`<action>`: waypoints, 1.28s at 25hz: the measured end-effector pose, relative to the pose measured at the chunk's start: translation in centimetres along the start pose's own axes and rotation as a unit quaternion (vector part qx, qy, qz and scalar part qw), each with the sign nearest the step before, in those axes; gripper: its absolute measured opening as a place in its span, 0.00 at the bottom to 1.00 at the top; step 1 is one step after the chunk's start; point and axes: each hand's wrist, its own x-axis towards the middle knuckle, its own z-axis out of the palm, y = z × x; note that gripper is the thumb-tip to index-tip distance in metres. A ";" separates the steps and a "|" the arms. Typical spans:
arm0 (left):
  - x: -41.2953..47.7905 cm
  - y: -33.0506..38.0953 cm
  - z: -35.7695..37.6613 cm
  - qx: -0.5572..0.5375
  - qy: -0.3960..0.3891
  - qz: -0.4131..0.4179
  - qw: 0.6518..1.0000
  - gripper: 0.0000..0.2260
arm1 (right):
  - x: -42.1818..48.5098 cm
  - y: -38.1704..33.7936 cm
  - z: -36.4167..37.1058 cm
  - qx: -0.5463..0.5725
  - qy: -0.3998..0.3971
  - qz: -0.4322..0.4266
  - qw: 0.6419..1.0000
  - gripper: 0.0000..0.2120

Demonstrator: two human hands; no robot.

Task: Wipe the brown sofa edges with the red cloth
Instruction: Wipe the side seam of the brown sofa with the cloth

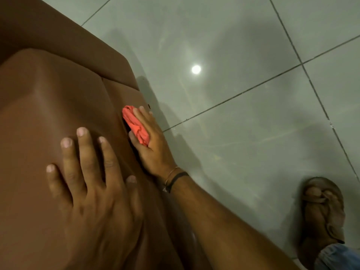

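The sofa (48,98) fills the left half of the view, a smooth brown piece with a leather-like skin that takes a dull sheen along its rounded ridges. A raised cushion or arm sits nearest the camera, and behind it a lower panel runs off toward the top left, with a stitched seam where the two meet. Its outer edge falls away to the right, down toward the floor (243,133).

The cloth (136,124) is red with an orange cast, bunched into a narrow, wrinkled roll rather than spread flat. It lies against the sofa's side edge, right at the seam where the raised part drops off. The right hand (151,145) holds it there, fingers stretched along the roll and thumb tucked under its lower end, so the cloth is pinched between them and pressed to the brown surface. Two thin bands (175,177), one dark and one lighter, circle that wrist.

The left hand (93,182) lies flat on top of the sofa, palm down, fingers spread wide and holding nothing. It is just beside the right hand, the two not quite touching as far as the angle lets me judge.

The floor is pale grey glossy tile with dark grout lines, and a round lamp reflection (196,69) glows on it. At the lower right a foot in a brown sandal (323,209) stands on the tile, with a blue trouser hem (339,256) above it.
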 end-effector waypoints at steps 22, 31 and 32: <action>0.1 -0.1 0.0 -0.015 -0.006 0.008 1.000 0.37 | -2.3 0.2 -0.3 0.003 -0.038 0.013 0.999 0.30; -0.6 -0.5 -1.6 -0.035 -0.040 0.014 0.999 0.35 | -9.8 4.1 -2.1 0.010 -0.009 0.060 0.998 0.25; -1.2 -0.5 -1.7 -0.028 -0.045 0.018 0.998 0.35 | -10.5 3.8 -1.4 -0.014 -0.027 0.049 0.998 0.27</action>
